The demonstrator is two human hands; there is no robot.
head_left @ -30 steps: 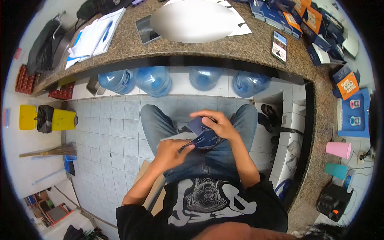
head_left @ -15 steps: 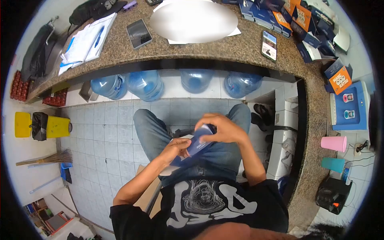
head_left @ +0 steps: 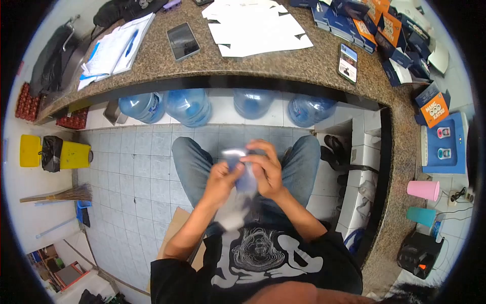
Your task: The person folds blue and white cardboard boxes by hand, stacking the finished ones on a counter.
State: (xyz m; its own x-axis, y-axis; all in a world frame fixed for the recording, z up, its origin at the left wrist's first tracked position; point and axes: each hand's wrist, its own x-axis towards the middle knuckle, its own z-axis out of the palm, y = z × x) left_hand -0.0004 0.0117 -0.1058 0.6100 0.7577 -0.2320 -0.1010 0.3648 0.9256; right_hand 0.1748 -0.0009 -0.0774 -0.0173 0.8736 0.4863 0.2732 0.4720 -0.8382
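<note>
Between my hands, above my lap, is a dark blue cardboard box [head_left: 246, 181], partly folded and smeared by motion. Pale flaps show at its top and bottom ends. The thumb and fingers of my left hand [head_left: 219, 183] grip its left side. My right hand [head_left: 267, 171] pinches the upper right part, with the index finger raised and bent over it. How far the box is folded is too blurred to tell.
On the granite counter [head_left: 268, 66] lie flat white die-cut sheets [head_left: 255, 30], a dark phone [head_left: 183, 41], a lit phone [head_left: 348, 63] and an open notebook [head_left: 116, 50]. Blue-and-orange boxes [head_left: 390, 28] pile up at the right. Water bottles [head_left: 188, 107] stand underneath.
The box has swung from a slant to nearly upright and moved slightly left. My right hand has shifted down its side, fingers bent differently. The view has shifted slightly.
</note>
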